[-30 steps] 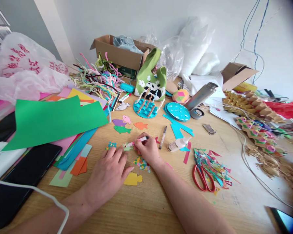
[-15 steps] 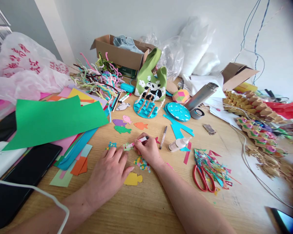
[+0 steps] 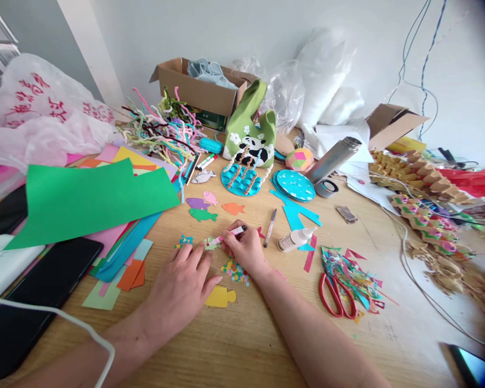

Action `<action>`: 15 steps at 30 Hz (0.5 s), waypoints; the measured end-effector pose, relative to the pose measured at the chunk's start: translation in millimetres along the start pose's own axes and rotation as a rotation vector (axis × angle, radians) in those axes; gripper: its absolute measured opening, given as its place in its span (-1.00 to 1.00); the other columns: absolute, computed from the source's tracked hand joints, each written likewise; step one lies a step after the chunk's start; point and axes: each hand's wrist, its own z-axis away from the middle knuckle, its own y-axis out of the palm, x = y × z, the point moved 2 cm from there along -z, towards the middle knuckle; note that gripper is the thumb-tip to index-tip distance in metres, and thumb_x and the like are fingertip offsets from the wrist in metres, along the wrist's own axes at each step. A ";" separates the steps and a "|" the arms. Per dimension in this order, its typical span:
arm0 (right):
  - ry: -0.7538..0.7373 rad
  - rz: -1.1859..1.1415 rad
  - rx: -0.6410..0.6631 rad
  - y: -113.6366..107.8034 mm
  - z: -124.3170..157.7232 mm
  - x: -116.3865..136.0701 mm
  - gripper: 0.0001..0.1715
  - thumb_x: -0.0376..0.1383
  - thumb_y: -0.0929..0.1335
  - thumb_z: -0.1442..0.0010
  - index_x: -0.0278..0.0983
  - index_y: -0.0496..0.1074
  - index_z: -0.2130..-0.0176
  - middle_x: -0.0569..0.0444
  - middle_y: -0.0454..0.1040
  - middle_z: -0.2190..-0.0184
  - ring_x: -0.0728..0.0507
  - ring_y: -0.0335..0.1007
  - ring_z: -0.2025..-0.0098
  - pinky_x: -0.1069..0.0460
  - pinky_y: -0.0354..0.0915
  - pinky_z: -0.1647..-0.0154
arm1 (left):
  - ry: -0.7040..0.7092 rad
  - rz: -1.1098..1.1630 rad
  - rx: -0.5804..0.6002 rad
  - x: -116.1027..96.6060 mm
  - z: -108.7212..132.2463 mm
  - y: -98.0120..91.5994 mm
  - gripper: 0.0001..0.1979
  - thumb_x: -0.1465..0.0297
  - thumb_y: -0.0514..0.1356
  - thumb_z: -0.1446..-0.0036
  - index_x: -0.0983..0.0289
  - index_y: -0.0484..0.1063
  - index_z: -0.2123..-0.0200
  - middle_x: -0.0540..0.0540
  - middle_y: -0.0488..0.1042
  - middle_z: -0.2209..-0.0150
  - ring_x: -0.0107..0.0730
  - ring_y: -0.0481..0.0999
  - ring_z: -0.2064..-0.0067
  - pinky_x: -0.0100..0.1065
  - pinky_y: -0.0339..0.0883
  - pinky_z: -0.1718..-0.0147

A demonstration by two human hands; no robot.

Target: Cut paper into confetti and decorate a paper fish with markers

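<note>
A white marker pen (image 3: pixel 236 231) is gripped in my right hand (image 3: pixel 244 249), its tip end over a small pale green paper fish (image 3: pixel 211 243). My left hand (image 3: pixel 181 280) lies flat with fingers stretched, its fingertips at the fish's left edge. Just beyond the hands lie a green paper fish (image 3: pixel 203 215), a purple one (image 3: pixel 196 203), a pink one (image 3: pixel 210 198) and an orange one (image 3: pixel 233 208). Dotted paper pieces (image 3: pixel 235 271) sit between my wrists, and a yellow paper cutout (image 3: pixel 220 297) is nearer me.
Right of my hands are a thin pen (image 3: pixel 270 228), a glue bottle (image 3: pixel 295 239), red-handled scissors (image 3: pixel 336 296) and paper scraps (image 3: pixel 350 272). Coloured paper sheets (image 3: pixel 97 202) and a black phone (image 3: pixel 44 302) lie left. A metal flask (image 3: pixel 333 160) and green panda bag (image 3: pixel 250 132) stand behind.
</note>
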 end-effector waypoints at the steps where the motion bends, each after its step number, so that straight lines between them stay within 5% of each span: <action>1: -0.002 0.000 -0.002 0.1 0.0 -0.3 -0.91 -0.30 0.32 -0.04 -0.23 0.25 0.45 0.22 0.37 0.70 0.02 0.16 0.71 0.13 0.06 0.68 | -0.001 -0.004 0.002 0.1 0.0 0.0 -0.58 0.20 0.09 -0.27 0.38 0.45 -0.03 0.32 0.46 -0.04 0.01 0.37 -0.01 0.02 0.31 0.02; 15: 0.011 0.001 0.005 0.6 0.0 0.1 -0.90 -0.29 0.32 -0.02 -0.23 0.26 0.46 0.23 0.35 0.70 0.02 0.16 0.70 0.13 0.06 0.68 | -0.001 -0.007 0.010 -0.2 -0.4 -1.3 -0.58 0.20 0.09 -0.26 0.37 0.45 -0.03 0.31 0.47 -0.03 0.01 0.39 0.00 0.01 0.32 0.03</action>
